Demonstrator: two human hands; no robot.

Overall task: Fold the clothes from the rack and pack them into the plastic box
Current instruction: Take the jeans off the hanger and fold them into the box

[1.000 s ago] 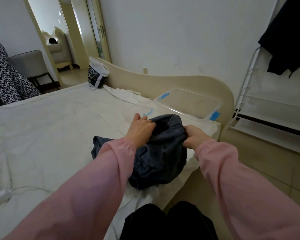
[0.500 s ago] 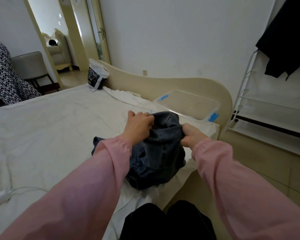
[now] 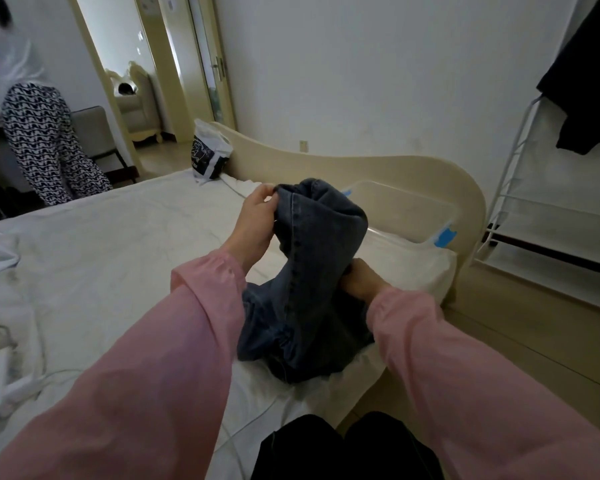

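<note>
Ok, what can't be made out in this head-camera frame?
All in the head view:
Plastic box: its left part sits behind the held-up jeans, so any contents there are unseen.
Right hand: fingertips buried in denim, exact grip unseen.
Dark garment on the rack: cut off by the top and right edges.

Dim, soft daylight from the doorway; wide-angle edges bend

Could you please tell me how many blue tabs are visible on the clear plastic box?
2. One blue tab sits at the right corner of the plastic box; the other peeks out beside the jeans, which may hide more.
</note>
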